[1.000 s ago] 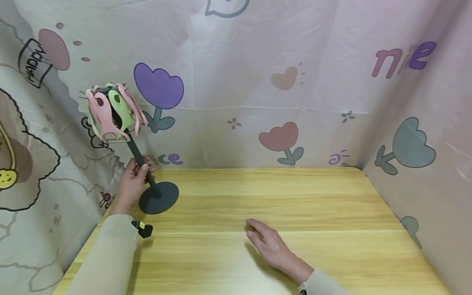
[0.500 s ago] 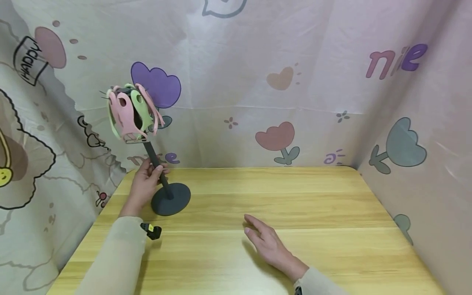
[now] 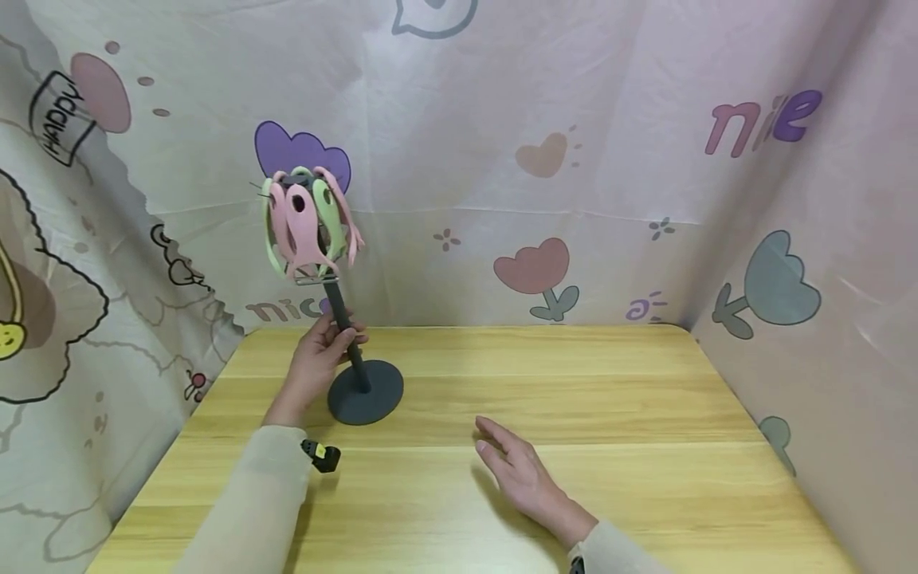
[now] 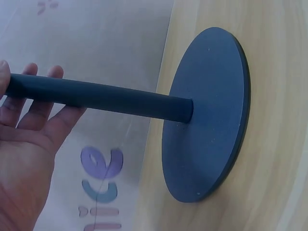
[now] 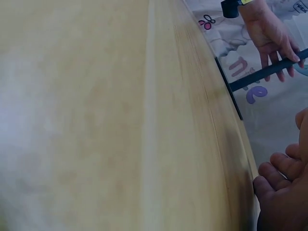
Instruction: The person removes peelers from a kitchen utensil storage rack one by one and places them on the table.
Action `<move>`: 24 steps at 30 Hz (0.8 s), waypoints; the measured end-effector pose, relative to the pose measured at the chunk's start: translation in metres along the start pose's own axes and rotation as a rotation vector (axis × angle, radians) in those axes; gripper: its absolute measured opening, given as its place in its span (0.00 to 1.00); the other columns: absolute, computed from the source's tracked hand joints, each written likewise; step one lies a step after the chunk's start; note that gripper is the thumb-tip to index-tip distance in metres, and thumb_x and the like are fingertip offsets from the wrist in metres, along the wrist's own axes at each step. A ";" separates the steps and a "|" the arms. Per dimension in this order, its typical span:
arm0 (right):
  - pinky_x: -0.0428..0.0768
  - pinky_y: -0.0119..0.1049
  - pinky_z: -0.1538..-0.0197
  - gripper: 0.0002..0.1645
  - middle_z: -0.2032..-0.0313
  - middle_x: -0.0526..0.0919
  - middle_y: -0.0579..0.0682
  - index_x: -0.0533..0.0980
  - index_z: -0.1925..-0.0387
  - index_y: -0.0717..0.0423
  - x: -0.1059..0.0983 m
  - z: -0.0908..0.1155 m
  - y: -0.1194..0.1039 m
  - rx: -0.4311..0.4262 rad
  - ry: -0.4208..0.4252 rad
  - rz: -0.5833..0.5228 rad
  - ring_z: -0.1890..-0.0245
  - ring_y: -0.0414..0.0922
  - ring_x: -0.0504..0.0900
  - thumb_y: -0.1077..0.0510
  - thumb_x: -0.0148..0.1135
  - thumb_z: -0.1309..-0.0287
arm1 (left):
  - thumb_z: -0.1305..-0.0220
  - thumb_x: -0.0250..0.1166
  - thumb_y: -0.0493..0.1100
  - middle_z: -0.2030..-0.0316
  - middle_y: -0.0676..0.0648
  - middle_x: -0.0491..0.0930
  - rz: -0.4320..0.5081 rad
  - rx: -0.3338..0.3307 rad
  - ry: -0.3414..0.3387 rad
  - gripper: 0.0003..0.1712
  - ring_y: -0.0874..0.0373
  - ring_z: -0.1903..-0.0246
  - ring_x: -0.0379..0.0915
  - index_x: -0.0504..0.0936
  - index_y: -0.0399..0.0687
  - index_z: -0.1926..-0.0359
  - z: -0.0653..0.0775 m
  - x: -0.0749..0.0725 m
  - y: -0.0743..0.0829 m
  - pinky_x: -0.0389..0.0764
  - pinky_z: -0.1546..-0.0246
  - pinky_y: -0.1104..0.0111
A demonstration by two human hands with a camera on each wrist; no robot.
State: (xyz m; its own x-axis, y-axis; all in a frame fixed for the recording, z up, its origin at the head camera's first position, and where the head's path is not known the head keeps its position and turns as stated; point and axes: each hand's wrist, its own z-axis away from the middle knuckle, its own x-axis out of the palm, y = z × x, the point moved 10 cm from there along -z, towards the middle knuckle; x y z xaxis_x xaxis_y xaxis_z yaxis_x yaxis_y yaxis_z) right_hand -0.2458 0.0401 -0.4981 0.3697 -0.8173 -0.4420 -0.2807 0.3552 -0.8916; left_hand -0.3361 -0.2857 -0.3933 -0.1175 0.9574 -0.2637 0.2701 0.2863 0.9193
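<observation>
Left hand (image 3: 311,363), one: its grip clamped round the straight, dark grey round pole (image 3: 338,303) of a stand, thumb and fingers about it.

Change, recent: hand and stand shift rightward together, nearer the middle of the surface. For the work in hand, this reads as relocating the stand with its load on.

Base, one: flat, dark grey disc (image 3: 386,391), matte, over the left rear of the surface; contact or slight lift cannot be told.

Load, several: curved pink pieces (image 3: 304,231) and light green pieces (image 3: 328,211) with oval holes, material uncertain, hanging round the stand's top.

Right hand (image 3: 519,474), one: grip apart, fingers loosely extended, holding nothing, well apart from the stand.

Surface, one: pale yellow wood-grain tabletop (image 3: 610,414). Behind: off-white printed cloth (image 3: 617,239).

Against the earlier frame, one second back: the load then hangs left of the printed purple tulip (image 3: 301,143) and now partly covers it; the pole leans less; the right hand lies almost unchanged.
</observation>
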 end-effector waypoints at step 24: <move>0.75 0.55 0.29 0.31 0.29 0.76 0.59 0.66 0.23 0.58 -0.017 0.003 0.004 0.019 0.117 0.015 0.32 0.55 0.79 0.47 0.49 0.17 | 0.19 0.59 0.48 0.43 0.38 0.84 0.032 -0.011 -0.116 0.20 0.44 0.43 0.85 0.74 0.53 0.32 0.010 0.104 0.024 0.82 0.38 0.47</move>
State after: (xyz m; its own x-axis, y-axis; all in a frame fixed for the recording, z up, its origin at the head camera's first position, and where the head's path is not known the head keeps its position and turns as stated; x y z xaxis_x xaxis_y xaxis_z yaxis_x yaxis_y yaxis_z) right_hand -0.2508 0.0567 -0.4946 0.2592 -0.8588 -0.4419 -0.2682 0.3755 -0.8871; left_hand -0.3324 -0.1791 -0.4012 0.0028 0.9642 -0.2653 0.2611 0.2554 0.9309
